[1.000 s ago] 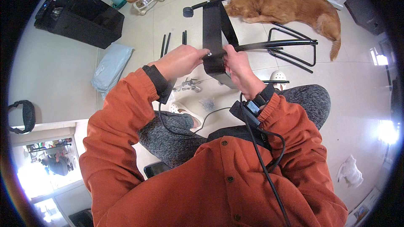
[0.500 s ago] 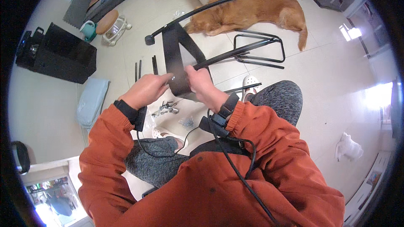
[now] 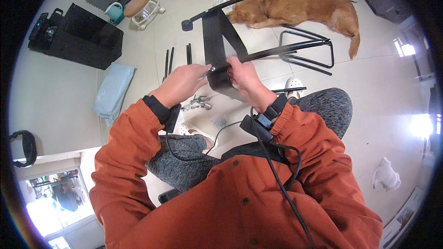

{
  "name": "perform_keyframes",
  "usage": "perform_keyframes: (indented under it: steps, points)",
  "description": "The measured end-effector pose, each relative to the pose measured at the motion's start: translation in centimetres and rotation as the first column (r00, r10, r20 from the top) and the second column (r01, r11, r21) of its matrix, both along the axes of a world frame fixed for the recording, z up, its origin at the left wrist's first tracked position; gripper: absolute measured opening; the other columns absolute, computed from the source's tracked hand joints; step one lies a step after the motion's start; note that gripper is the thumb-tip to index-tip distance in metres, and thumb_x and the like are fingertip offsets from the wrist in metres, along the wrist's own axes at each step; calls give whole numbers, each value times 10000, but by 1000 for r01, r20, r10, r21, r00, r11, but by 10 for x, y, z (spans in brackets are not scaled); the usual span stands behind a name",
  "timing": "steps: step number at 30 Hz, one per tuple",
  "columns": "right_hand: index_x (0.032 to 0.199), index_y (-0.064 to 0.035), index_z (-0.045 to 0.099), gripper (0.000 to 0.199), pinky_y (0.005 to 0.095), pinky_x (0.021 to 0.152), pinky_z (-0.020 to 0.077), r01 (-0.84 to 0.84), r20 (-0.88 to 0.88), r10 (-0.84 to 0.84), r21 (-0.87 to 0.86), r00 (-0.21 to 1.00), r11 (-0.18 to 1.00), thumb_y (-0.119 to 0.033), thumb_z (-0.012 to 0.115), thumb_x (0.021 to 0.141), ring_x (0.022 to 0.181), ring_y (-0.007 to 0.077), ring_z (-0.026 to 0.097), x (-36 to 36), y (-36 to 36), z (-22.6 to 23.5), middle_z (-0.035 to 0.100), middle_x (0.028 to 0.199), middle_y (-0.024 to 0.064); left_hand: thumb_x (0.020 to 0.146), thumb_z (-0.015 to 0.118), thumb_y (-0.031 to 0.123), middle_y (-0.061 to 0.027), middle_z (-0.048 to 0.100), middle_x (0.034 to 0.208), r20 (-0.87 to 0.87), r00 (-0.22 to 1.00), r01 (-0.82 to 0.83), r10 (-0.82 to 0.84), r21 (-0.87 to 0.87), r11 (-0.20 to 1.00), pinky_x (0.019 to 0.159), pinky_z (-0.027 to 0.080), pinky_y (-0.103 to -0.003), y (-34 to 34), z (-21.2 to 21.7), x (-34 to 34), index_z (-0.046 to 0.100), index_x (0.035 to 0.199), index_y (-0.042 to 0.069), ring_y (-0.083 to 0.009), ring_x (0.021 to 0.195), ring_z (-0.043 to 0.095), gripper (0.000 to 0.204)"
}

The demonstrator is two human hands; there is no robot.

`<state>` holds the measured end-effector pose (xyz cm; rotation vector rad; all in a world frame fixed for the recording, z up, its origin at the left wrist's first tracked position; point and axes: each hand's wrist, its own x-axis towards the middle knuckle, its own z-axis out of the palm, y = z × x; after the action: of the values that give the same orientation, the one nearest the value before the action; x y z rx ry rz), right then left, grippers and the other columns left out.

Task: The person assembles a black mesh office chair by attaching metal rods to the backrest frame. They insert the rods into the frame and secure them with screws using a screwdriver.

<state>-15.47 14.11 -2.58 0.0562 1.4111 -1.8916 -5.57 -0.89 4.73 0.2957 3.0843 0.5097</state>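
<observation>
A black frame point(image 3: 214, 41) of flat panels and long round tubes is held up in front of me, tilted. My right hand point(image 3: 247, 79) is closed on its near panel, beside where a black tube point(image 3: 286, 48) runs off to the right. At the panel's left edge, my left hand point(image 3: 183, 83) pinches at a small shiny bolt point(image 3: 212, 69). Whether a small tool is also in those fingers cannot be made out. The frame's upper tube ends at the left in a black round foot point(image 3: 187, 25).
On the floor lie silver metal fittings point(image 3: 198, 103), a small clear bag of hardware point(image 3: 220, 121), loose black tubes point(image 3: 169, 62) and a bent tube frame point(image 3: 332, 57). A brown dog point(image 3: 304, 4) lies beyond. A black cabinet point(image 3: 85, 37) stands left; a cable point(image 3: 277, 180) hangs across my front.
The view has shifted, so the scene sits further right and slightly higher. Both hands keep their places on the black frame; the bolt by my left fingers now shows more plainly.
</observation>
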Motion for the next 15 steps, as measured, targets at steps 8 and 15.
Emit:
perform_keyframes:
  steps: [8,15]
  points:
    - [648,-69,510,236,251,445,295,-16,23,15,33,1000,999,-229,547,818,483,93,398,1,2,8,457,579,-12,747,626,78,-210,597,808,118,993,6,0,-57,998,660,461,-424,-2,5,-6,568,1131,27,-373,750,579,391]
    - [670,-68,505,222,254,471,317,5,52,-4,-9,999,1000,-220,533,829,506,97,417,-1,-2,0,462,599,-12,751,613,69,-211,588,759,109,992,79,-69,-88,993,639,457,-428,-6,5,-11,565,1134,15,-372,707,576,390]
